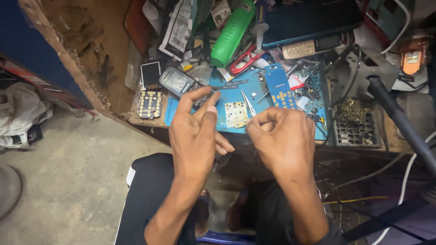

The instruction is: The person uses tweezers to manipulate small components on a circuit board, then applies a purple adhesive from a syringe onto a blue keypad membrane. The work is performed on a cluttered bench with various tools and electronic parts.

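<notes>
From the head view, both forearms rise from the near edge, hands lifted before the counter [145, 119]. The left hand [196, 131] stands edge-on, fingers loosely spread, holding nothing visible. The right hand [281, 138] curls its fingers narrow, pinched together (whatever they grip is too small to tell). Just beyond lie tweezers [248, 102] and a pale keypad sheet [236, 114] on the blue mat [236, 93].

Green bottle [231, 32]: lying tilted, above the blue mat [236, 97].
Red-handled scissors [245, 59]: just above the mat's top edge.
Brass wool holder [353, 119]: right of the mat.
Loose keypad [150, 103]: left of the mat, on the table [136, 119].
</notes>
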